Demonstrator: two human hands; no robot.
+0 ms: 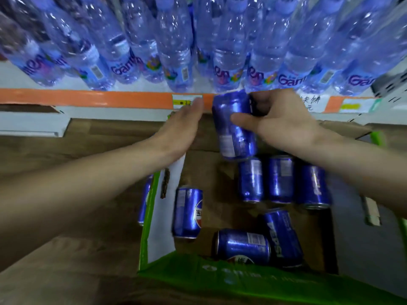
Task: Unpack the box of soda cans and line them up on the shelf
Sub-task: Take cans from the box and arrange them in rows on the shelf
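Gripping a can [234, 126], right hand [284, 124].

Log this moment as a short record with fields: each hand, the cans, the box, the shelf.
right hand: grips one blue can above the box
left hand: fingers straight, holding nothing, over the box's far left corner
cans in box: six loose blue cans, most lying on their sides
box: open cardboard, green outside
shelf edge: orange strip with price tags
on shelf: water bottles in rows
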